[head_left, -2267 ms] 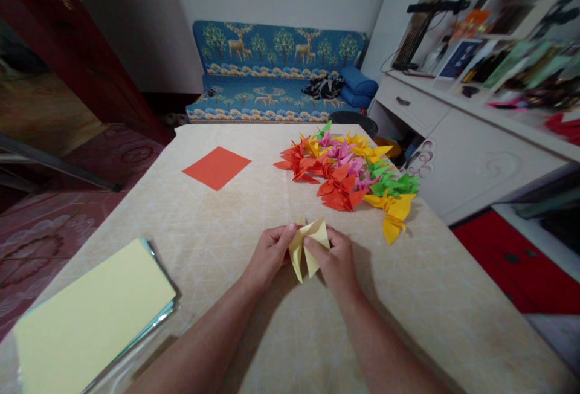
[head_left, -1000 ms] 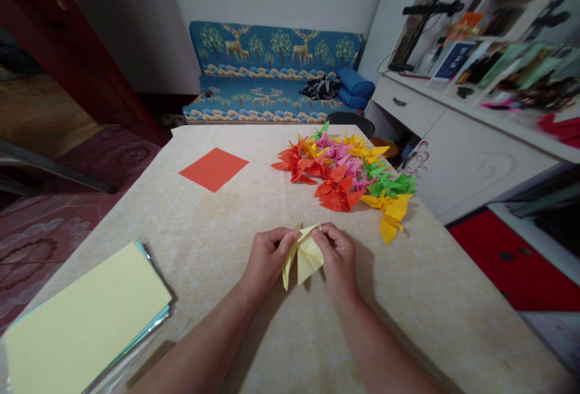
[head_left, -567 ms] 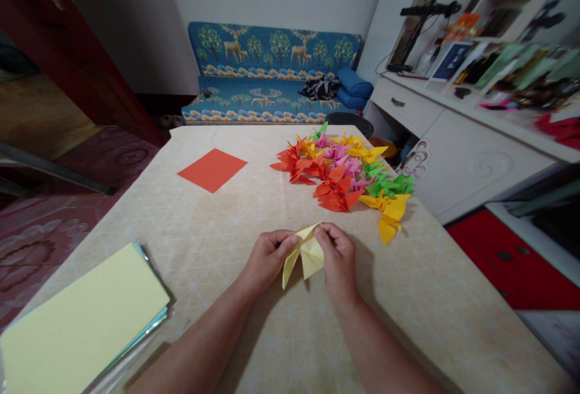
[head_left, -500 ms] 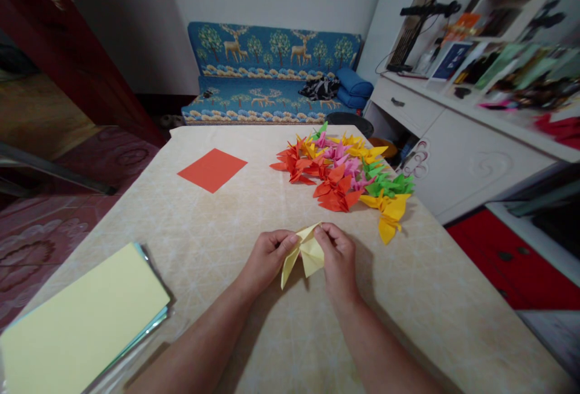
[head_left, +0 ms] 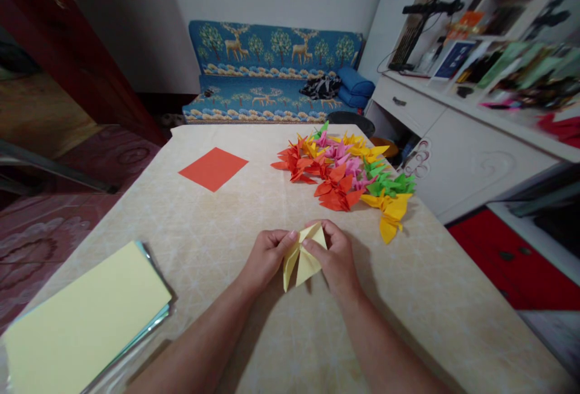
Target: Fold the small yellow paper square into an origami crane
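Note:
Both of my hands pinch one folded piece of pale yellow paper (head_left: 302, 259) just above the table. My left hand (head_left: 267, 257) grips its left flap with thumb and fingers closed. My right hand (head_left: 338, 256) holds the right side, thumb on top of the paper. Two pointed flaps of the paper hang down towards me.
A pile of folded paper cranes (head_left: 348, 175) in red, orange, pink, green and yellow lies beyond my hands to the right. A flat orange square sheet (head_left: 212, 168) lies at the far left. A stack of paper sheets (head_left: 86, 321) with pale yellow on top sits near left. The table (head_left: 217, 231) ends at a white cabinet (head_left: 471, 158) on the right.
My right thumb has slid down over the yellow paper, and the piece has turned slightly between my fingers. Nothing else on the table has moved.

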`<state>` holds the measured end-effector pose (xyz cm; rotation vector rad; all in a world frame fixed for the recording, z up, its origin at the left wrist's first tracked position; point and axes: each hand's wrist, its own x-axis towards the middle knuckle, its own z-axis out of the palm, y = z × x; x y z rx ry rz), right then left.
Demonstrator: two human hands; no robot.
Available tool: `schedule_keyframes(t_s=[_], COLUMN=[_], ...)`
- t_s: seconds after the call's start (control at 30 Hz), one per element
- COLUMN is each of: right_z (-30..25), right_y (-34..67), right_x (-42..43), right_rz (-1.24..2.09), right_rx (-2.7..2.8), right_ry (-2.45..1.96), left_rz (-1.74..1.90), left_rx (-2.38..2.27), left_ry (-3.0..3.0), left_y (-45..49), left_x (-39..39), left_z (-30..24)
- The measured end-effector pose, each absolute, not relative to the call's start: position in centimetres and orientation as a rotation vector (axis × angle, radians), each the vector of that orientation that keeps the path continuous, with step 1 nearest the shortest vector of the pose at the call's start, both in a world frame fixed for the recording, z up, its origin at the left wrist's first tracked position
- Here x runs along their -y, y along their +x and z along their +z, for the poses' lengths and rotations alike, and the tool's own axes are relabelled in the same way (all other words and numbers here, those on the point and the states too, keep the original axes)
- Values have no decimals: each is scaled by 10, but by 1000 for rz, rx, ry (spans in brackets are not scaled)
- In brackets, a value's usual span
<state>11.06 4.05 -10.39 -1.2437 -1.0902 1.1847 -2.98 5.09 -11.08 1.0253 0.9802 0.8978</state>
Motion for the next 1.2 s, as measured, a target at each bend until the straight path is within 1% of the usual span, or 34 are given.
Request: schedule_keyframes(t_s=[0.23,0.47,0.77,1.03,1.2], right_z=[-105,-99,-102,-108,-104], right_y=[113,113,118,117,117], right_x=[-42,-44,-46,-46,-46], right_rz=[1152,1139,1159,1112,1153], right_rx=[1117,1174,1209,1216,1280], right_ry=[-1318,-1350,-1348,-1343,-1324], left_rz=[804,789,812,734,712], left_rx=[-967,-986,-1016,-960,-946], left_ry=[1129,1140,1174,1183,1189], left_y=[-32,-35,-31,-34,-35], left_x=[-52,-54,-53,-53,-54], left_z=[-113,-113,-110,-109,-107])
